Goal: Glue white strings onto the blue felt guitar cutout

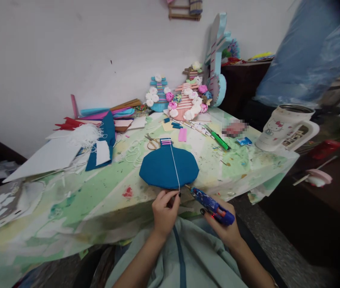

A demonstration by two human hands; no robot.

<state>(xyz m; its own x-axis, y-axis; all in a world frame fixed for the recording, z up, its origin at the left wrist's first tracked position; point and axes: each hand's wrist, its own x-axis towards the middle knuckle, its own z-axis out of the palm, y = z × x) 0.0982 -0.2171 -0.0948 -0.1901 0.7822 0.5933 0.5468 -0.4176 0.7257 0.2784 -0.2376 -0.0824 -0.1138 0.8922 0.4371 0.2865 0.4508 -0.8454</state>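
Observation:
A dark blue paper-covered piece point(157, 168), oval with a short neck at its far end, lies flat near the table's front edge. Pink and white stripes cross the neck. A white string point(174, 160) runs from the neck down over the oval to its near edge. There my left hand point(165, 208) pinches the string between thumb and fingers. My right hand point(225, 228) is wrapped round a blue hot glue gun point(210, 204), whose nozzle points at the oval's near right edge, close to the string. A small red light shows on the glue gun.
Scissors point(151, 143) lie behind the oval, a green cutter point(219, 140) to its right. A white mug point(285, 128) stands at the table's right edge. Decorated guitar-shaped crafts point(184, 102) lean at the wall. Shredded white string point(85, 136) and coloured paper pile up on the left.

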